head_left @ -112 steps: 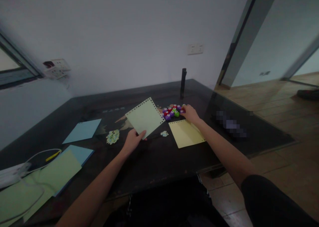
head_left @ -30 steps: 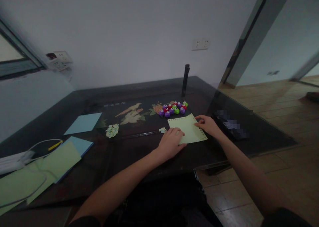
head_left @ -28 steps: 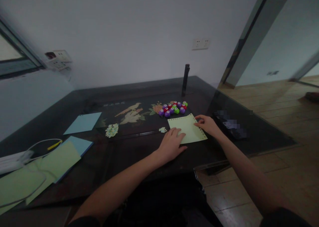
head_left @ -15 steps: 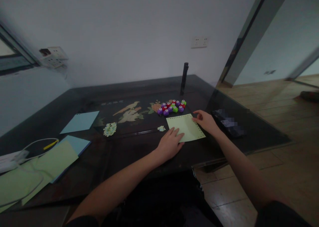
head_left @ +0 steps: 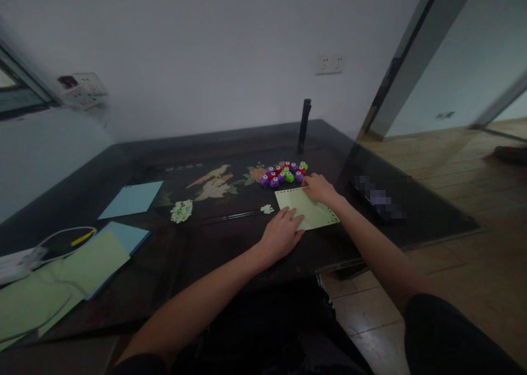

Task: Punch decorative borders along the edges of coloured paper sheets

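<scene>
A pale green sheet of paper [head_left: 315,213] lies on the dark table, with a row of small dark marks or holes along its far and right edges. My left hand [head_left: 282,233] rests flat on the sheet's near left part, fingers stretched out. At the far edge of the sheet is my right hand [head_left: 319,189], its fingers bent together; whatever is between them is too small to make out. Just beyond the paper stand several small purple, red and green pieces with eye-like white tops [head_left: 284,174]. Left of the sheet lies a little cluster of pale bits [head_left: 267,209].
A black upright cylinder [head_left: 304,127] stands near the back. To the right lies a dark, partly blurred object [head_left: 376,199]. At left are a blue sheet [head_left: 135,199], stacked green sheets [head_left: 94,259], a white cable [head_left: 53,235] and a larger pale cluster [head_left: 181,211].
My right hand has moved left along the far edge of the paper, from near its right corner toward the middle. My left hand stays in place on the sheet.
</scene>
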The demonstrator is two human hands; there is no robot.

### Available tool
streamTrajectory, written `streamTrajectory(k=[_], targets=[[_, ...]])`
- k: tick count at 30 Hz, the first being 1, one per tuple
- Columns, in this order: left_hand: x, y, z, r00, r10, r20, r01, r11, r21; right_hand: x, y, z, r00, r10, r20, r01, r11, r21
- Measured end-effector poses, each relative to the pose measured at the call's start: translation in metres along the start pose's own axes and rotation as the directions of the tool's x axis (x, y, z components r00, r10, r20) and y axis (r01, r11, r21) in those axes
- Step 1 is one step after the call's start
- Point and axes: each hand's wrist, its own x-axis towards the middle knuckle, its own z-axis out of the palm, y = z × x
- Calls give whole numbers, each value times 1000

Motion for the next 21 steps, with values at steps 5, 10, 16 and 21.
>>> streamTrajectory(k=[5, 10, 16, 21], targets=[[1, 0, 1, 1000, -2, -1, 2, 1000, 8, 2, 4, 6, 999, -2, -47, 2, 1000, -2], [2, -1, 1, 1000, 7, 2, -7, 1000, 24, 2, 6, 11, 996, -20, -86, 21, 1000, 6], [2, -2, 1, 1000, 23, -7, -23, 1000, 16, -2, 5, 11, 995, -14, -104, 16, 1000, 18], [2, -2, 2, 999, 32, -17, -31, 999, 13, -4, 4, 9, 994, -19, -104, 21, 1000, 14]])
